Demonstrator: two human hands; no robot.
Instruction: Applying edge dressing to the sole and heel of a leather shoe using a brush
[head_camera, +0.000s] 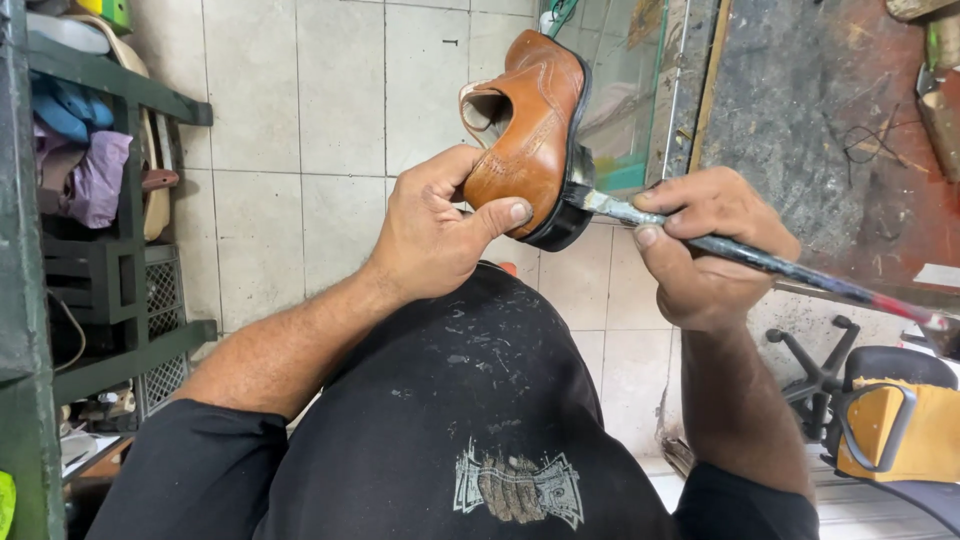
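Note:
My left hand (435, 235) grips a tan leather dress shoe (530, 120) by its heel end, thumb pressed on the side, and holds it up over the tiled floor with the toe pointing away. The shoe has a black sole edge and black heel (562, 222). My right hand (705, 245) is closed on the long dark handle of a brush (770, 262). The brush's tip touches the black heel of the shoe. A red end of the handle sticks out to the right.
A green metal shelf (120, 90) with cloths, shoes and crates stands at the left. A glass-fronted counter (625, 90) and a dirty worktop (800, 120) lie at the upper right. A chair with a yellow seat (890, 425) stands at the lower right.

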